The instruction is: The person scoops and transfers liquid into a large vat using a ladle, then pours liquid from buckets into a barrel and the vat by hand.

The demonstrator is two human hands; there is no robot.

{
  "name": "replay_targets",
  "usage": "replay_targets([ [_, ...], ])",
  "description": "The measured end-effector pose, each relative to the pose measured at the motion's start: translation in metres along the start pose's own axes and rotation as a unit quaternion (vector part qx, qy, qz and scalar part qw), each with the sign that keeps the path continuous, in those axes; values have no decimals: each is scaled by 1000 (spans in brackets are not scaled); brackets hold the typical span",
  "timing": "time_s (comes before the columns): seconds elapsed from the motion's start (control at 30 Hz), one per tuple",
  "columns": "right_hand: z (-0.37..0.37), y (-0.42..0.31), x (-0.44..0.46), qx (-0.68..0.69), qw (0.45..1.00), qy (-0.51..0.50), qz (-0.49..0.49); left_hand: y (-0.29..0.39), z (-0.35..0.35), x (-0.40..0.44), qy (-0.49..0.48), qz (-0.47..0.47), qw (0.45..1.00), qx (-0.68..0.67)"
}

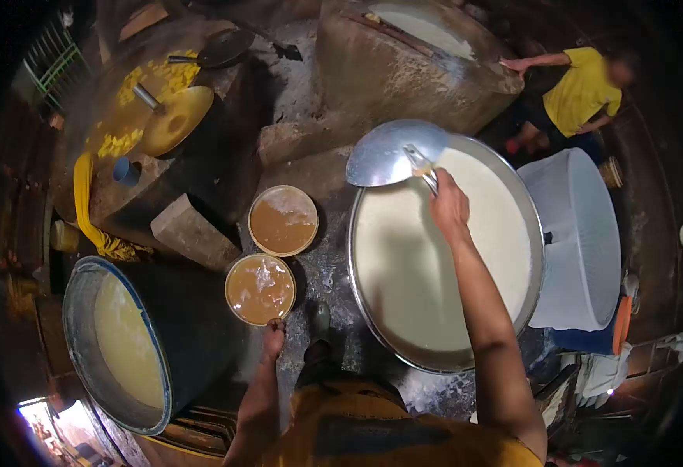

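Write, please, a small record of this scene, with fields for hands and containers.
Right hand: grips handle of metal pan, above vat's far-left edge
Left hand: at rim of nearer bucket; exact grip unclear
Vat: large, round; pale liquid
Buckets: nearer and farther bucket, both with brown liquid
Drum: at left; yellowish contents
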State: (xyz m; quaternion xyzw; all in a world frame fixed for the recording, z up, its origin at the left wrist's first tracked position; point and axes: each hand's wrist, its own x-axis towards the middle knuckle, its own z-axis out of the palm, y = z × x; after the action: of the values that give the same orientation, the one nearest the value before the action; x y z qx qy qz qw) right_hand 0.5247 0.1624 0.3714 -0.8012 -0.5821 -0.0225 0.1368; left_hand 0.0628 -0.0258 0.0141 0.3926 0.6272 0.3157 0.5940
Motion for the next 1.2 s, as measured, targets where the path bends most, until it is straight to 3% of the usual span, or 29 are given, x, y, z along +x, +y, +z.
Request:
replay_targets([
  [0.13,50,-17,72,-106,988,-97,-47,44,-8,-15,35,-135,989,-41],
  [0.23,77,-24,100,-150,978,-123,-79,-34,-35,-35,34,-168,982,-76],
  [0.33,99,-26,117,-198,966,-124,-105,-123,-65,-71,7,-140,982,-130],
  [0.43,106,-32,127,-190,966,-151,-84,-141,-75,-110,-17,-191,953,-236],
  [0.5,103,-36,117,-197,968,-107,-113,-142,-73,-128,-28,-246,911,-329],
  [0.57,101,-51,104,-152,976,-59,-144,-141,-61,-143,79,-222,969,-68],
  [0.63,100,-73,76,-52,986,-11,-161,-135,-46,-157,107,-238,954,144],
  [0.67,94,-91,57,14,984,4,-179,-81,-30,-167,91,-185,935,288],
  [0.77,109,-141,0,150,970,-41,-186,-170,-47,-160,-9,-166,942,292],
  [0.83,121,-176,-51,231,953,-116,-156,-98,-29,-159,28,-224,902,367],
  [0.87,130,-189,-78,271,938,-183,-118,-136,-46,-150,53,-144,987,-55],
  [0.9,144,-199,-103,308,916,-246,-79,-175,-63,-141,27,-93,872,-481],
  [0.93,165,-204,-132,312,912,-248,-93,-143,-63,-131,43,-97,960,-257],
  [0.97,191,-203,-163,316,909,-249,-109,-90,-59,-120,43,-119,988,89],
  [1.0,220,-196,-201,318,897,-291,-100,-23,-52,-109,46,-147,934,321],
  [1.07,279,-183,-263,315,859,-401,-43,35,-59,-65,67,-162,942,285],
  [1.17,345,-154,-327,284,811,-502,98,-27,-99,9,115,-124,892,420],
  [1.2,368,-143,-349,282,807,-497,145,-30,-109,30,144,-121,908,374],
])
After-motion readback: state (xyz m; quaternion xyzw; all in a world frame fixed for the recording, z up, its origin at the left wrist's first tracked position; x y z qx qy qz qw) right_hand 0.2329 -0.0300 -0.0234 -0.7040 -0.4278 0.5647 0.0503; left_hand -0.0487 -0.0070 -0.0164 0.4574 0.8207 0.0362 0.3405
